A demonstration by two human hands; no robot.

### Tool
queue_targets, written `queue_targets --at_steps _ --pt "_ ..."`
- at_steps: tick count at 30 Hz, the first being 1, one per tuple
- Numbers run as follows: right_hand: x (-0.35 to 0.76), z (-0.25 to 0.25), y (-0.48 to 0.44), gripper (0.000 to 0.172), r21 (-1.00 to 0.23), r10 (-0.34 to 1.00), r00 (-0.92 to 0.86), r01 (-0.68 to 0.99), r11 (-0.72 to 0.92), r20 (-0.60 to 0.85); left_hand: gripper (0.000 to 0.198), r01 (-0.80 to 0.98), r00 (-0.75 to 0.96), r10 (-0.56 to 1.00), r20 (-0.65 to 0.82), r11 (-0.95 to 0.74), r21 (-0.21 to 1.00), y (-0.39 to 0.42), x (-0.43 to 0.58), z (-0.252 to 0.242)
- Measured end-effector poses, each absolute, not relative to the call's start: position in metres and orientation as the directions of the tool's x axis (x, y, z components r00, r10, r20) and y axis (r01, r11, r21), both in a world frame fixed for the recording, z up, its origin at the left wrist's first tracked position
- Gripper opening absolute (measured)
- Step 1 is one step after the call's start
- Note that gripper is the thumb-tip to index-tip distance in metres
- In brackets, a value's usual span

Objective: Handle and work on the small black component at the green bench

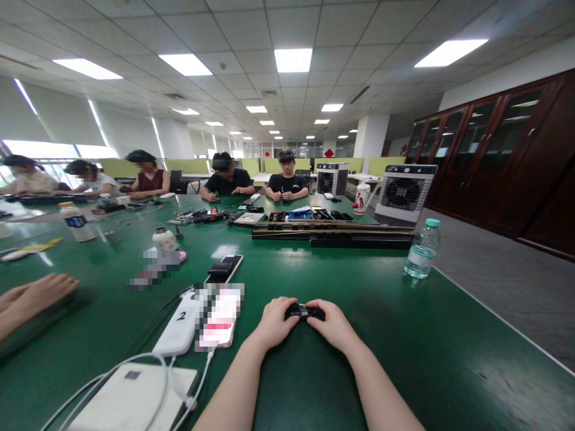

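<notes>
Both of my hands meet over the green table [287, 383] around one small black device [303, 310] with a lighter, metallic-looking patch in its middle. My left hand [275, 321] grips its left end between thumb and fingers. On the other end, my right hand [331, 323] is closed in the same way. The device's exact kind is too small to make out, and its ends are hidden by my fingers. To the left of my left hand lies a phone with a lit screen [221, 317], a white cable plugged into it.
A white power bank [179, 323], a second phone [229, 266] and a white box [135, 398] lie left. A water bottle [422, 250] stands right. Black rails [359, 240] and tools lie beyond. Another person's hands [38, 299] rest at left; several people sit around the table.
</notes>
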State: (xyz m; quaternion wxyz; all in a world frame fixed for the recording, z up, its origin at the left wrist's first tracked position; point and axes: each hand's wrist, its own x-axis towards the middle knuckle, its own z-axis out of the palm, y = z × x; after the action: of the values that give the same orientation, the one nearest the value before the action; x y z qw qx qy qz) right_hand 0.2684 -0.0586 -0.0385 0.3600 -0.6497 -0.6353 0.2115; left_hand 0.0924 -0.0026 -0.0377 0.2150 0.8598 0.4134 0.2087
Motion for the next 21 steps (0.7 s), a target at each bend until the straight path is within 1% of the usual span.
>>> queue_targets --at_steps 21 --pt "0.2693 -0.0422 -0.0564 0.026 -0.734 0.979 0.083 0.674 0.082 0.185 0.041 0.617 0.558 0.810 0.180 -0.550 0.563 -0.0029 0.0918 -0.0389"
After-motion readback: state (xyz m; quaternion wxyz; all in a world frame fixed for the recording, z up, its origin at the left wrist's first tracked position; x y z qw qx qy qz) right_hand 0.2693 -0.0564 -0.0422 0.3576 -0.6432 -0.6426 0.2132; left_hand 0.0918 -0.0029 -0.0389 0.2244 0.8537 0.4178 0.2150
